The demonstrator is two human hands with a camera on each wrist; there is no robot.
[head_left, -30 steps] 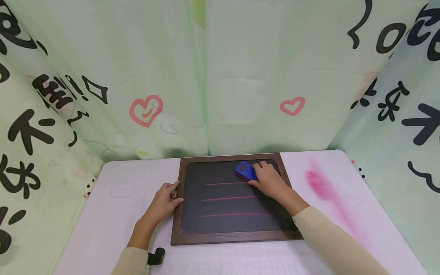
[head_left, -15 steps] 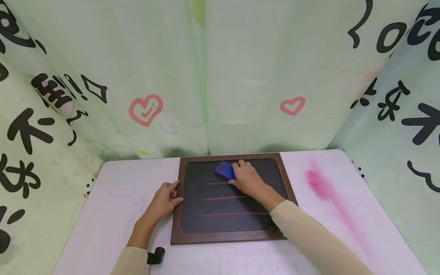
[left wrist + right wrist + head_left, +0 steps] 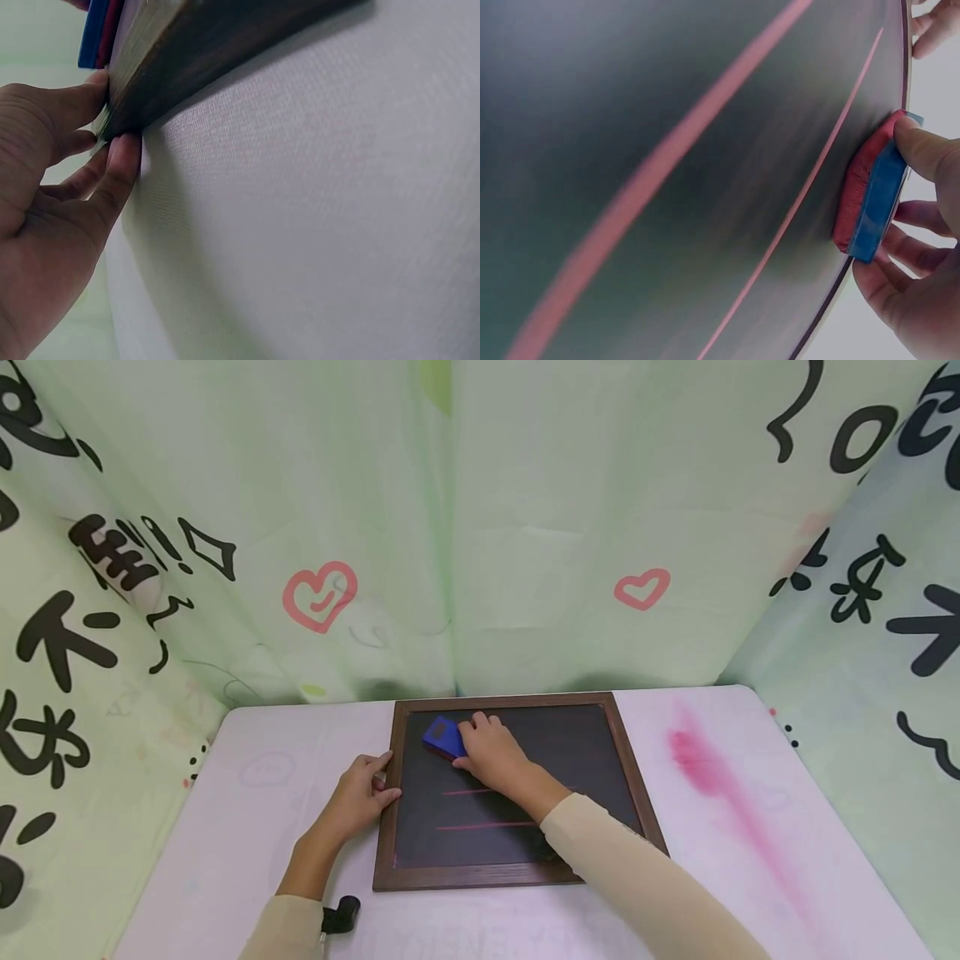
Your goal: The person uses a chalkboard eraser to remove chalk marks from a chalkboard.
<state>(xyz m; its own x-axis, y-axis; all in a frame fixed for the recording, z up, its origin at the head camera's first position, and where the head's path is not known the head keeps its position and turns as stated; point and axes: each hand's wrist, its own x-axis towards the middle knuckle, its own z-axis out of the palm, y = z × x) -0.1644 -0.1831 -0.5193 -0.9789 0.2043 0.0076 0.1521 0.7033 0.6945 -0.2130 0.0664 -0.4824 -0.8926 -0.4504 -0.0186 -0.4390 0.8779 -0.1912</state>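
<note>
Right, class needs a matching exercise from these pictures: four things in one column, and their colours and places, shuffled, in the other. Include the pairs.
Things:
1. Eraser
2. Board
3. Two lines
4. Smudge

Colours and places:
A. Pink, across a dark surface
B. Brown-framed, held at its edge by the left grip
C. Pink, on the table
D. Blue and red, held by the right grip

Pairs: 1-D, 2-B, 3-A, 4-C

Left hand (image 3: 358, 797) pinching at left, left forearm (image 3: 306, 864) slanting from near left. Right hand (image 3: 492, 752) gripping farther off, right forearm (image 3: 637, 877) lying diagonally toward near right.
</note>
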